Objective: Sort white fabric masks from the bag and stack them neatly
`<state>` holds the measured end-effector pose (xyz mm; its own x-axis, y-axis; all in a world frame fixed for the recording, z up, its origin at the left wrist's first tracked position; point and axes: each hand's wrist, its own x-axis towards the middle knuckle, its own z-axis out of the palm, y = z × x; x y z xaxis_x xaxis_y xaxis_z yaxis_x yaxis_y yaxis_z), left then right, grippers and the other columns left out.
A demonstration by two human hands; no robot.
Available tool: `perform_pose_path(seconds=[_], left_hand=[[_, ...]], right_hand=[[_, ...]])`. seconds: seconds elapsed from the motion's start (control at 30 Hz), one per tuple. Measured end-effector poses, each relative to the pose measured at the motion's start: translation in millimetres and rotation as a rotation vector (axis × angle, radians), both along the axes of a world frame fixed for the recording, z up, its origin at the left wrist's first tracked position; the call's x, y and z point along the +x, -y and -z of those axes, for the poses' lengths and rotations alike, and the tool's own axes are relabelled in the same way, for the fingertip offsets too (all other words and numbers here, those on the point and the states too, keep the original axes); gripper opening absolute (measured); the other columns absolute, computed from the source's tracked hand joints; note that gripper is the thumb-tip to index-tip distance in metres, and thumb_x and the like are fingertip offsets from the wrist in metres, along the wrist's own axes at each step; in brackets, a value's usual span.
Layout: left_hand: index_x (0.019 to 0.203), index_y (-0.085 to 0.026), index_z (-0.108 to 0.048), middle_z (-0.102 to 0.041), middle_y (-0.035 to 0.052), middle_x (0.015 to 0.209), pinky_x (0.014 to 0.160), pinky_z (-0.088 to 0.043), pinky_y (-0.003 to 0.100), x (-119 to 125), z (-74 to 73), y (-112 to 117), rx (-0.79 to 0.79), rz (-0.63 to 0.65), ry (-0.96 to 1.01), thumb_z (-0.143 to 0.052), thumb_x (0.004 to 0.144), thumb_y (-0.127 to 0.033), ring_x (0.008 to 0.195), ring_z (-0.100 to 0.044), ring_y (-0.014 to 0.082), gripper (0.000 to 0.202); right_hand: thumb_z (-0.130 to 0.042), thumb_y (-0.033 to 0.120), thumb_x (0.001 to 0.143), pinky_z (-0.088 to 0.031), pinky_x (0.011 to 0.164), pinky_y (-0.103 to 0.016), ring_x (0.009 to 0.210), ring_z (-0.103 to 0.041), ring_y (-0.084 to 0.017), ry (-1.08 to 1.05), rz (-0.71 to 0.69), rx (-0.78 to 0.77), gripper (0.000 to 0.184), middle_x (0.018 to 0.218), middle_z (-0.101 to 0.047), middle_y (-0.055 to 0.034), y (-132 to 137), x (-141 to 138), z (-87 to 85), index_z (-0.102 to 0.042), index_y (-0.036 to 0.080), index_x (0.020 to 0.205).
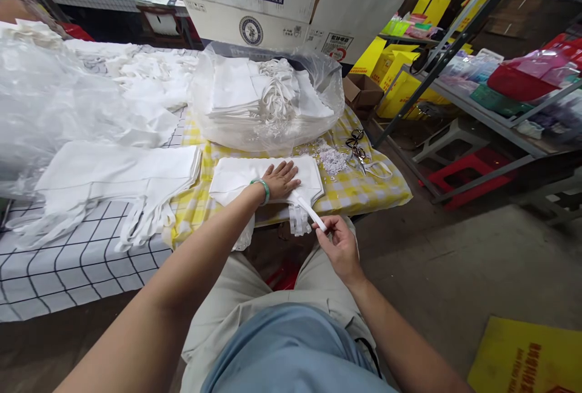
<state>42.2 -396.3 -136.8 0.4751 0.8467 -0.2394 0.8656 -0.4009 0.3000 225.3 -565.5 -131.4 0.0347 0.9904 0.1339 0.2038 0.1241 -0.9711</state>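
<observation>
My left hand (280, 181), with a green bangle at the wrist, lies flat with spread fingers on a white cloth bag (231, 176) at the table's front edge. A white strap (310, 210) runs from the bag toward me, its end pinched in my right hand (337, 241) just off the edge. More strap ends (299, 222) hang over the edge beneath it. Scissors (358, 153) lie to the right of the bag, beside a heap of small white clippings (333, 159). A pile of white cloth bags (122, 168) with dangling straps rests on the left.
Behind the bag, a clear plastic sack (200, 108) holds stacked white bags with bundled straps. An open beer carton (282, 23) stands behind it. A metal rack (482, 108) is at right; a red stool (468, 174) sits under it. Yellow checked cloth (382, 196) covers the table's right end.
</observation>
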Motion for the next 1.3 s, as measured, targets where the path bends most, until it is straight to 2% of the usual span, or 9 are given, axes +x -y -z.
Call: perform_pose_path(seconds=[0.27,0.37,0.43,0.57,0.63,0.77,0.87,1.03,1.3], left_hand=[[0.15,-0.023,-0.023,-0.009,0.0062,0.159,0.116,-0.009,0.053,3,-4.6,2,-0.009,-0.022,0.006,-0.024,0.094,-0.05,0.146,-0.005,0.0249,0.062],[0.147,-0.021,-0.029,-0.014,0.009,0.158,0.114,-0.013,0.058,0,-19.4,13,-0.054,-0.005,0.086,-0.031,0.093,-0.052,0.146,-0.009,0.0273,0.063],[0.143,-0.019,-0.036,-0.022,0.0119,0.156,0.113,-0.012,0.062,-15,-29.6,21,0.048,-0.017,0.214,-0.04,0.09,-0.054,0.145,-0.012,0.0293,0.064],[0.13,-0.021,-0.053,-0.045,0.0106,0.145,0.113,-0.032,0.04,-108,-46.2,47,0.35,-0.098,0.59,-0.043,0.092,-0.043,0.134,-0.04,0.0192,0.045],[0.122,-0.019,-0.058,-0.058,0.0103,0.132,0.108,-0.039,0.035,-185,-49.6,61,0.456,-0.363,0.619,-0.043,0.092,-0.036,0.124,-0.051,0.0176,0.038],[0.119,-0.011,-0.06,-0.061,0.015,0.124,0.101,-0.045,0.037,-345,-44.9,75,0.513,-1.134,0.277,-0.041,0.087,-0.02,0.114,-0.058,0.0227,0.038],[0.122,-0.005,-0.057,-0.059,0.0201,0.126,0.105,-0.039,0.04,-419,-33.7,74,0.461,-1.26,0.018,-0.045,0.085,-0.021,0.121,-0.052,0.0289,0.043],[0.131,-0.007,-0.049,-0.055,0.0193,0.129,0.103,-0.039,0.043,-449,-12.1,59,0.411,-1.219,-0.093,-0.053,0.081,-0.034,0.122,-0.048,0.0327,0.056],[0.103,-0.018,-0.06,-0.062,0.0109,0.104,0.091,-0.044,0.037,-454,-10.9,40,0.523,-1.17,-0.044,-0.052,0.08,-0.026,0.101,-0.055,0.0257,0.026]], right_hand=[[-0.055,0.036,0.086,-0.051,0.076,-0.036,0.083,-0.061,-0.02,0.074,-0.031,-0.079,0.03,0.099,-0.064,-0.0086,32,-7,32.7,-0.049,0.023,0.112],[-0.059,0.036,0.082,-0.051,0.073,-0.039,0.099,-0.056,-0.026,0.339,0.235,0.196,0.039,0.126,-0.052,-0.0146,25,-8,28.3,-0.052,0.024,0.118],[-0.063,0.033,0.079,-0.047,0.083,-0.045,0.107,-0.053,-0.029,0.465,0.223,0.418,0.035,0.122,-0.054,-0.0137,2,-20,10.3,-0.056,0.025,0.113],[-0.056,0.028,0.084,-0.045,0.089,-0.042,0.096,-0.059,-0.024,0.444,-0.192,0.576,0.017,0.098,-0.063,-0.0068,-70,-99,-41.1,-0.06,0.027,0.1],[-0.053,0.029,0.085,-0.048,0.08,-0.036,0.086,-0.061,-0.021,0.415,-0.391,0.446,0.012,0.092,-0.064,-0.0053,-110,-159,-55.1,-0.061,0.025,0.093],[-0.051,0.024,0.083,-0.045,0.069,-0.03,0.072,-0.059,-0.017,0.629,-0.515,0.161,0.011,0.08,-0.065,-0.0036,-182,-270,-44.0,-0.06,0.02,0.077],[-0.056,0.029,0.083,-0.042,0.071,-0.031,0.081,-0.06,-0.021,0.871,-0.419,0.068,0.012,0.088,-0.067,-0.009,-215,-319,-23.0,-0.06,0.017,0.082],[-0.059,0.04,0.083,-0.04,0.067,-0.03,0.088,-0.061,-0.024,1.006,-0.354,0.036,0.023,0.096,-0.067,-0.0113,-223,-340,-7.1,-0.058,0.018,0.091],[-0.052,0.026,0.088,-0.038,0.062,-0.03,0.087,-0.061,-0.023,1.095,-0.31,0.272,0.012,0.099,-0.066,-0.0088,-211,-348,-1.7,-0.057,0.021,0.097]])
